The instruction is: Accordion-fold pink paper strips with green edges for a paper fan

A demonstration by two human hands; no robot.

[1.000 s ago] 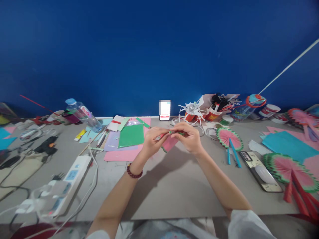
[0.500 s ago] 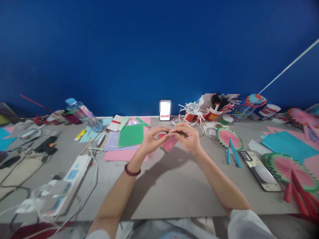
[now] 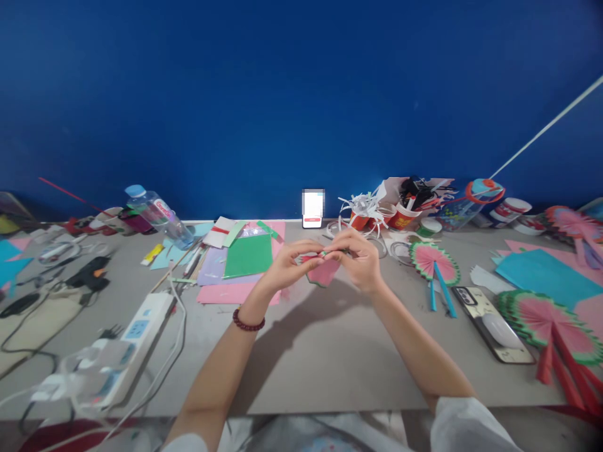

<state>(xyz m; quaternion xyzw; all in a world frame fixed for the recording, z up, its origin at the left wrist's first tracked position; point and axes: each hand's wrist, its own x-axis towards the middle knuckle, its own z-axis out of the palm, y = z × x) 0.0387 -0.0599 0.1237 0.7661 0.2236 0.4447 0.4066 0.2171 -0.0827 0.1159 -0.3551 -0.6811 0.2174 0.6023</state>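
Between my two hands, above the middle of the table, is a pink paper piece with a green edge, hanging down below the fingertips. My left hand pinches its upper edge from the left, and a dark red bead bracelet circles that wrist. From the right, my right hand pinches the same edge, its fingertips close to the left ones. The fingers cover the top of the paper. A green sheet lies left of my hands, over pink and purple sheets.
A lit phone stands against the blue wall. Left are a bottle and a power strip with cables. To the right are cups of paper strips, round paper fans and a phone with a mouse.
The hanging pink paper has tilted and shifted slightly right. Both hands keep their pinch, with small shifts of the fingers.
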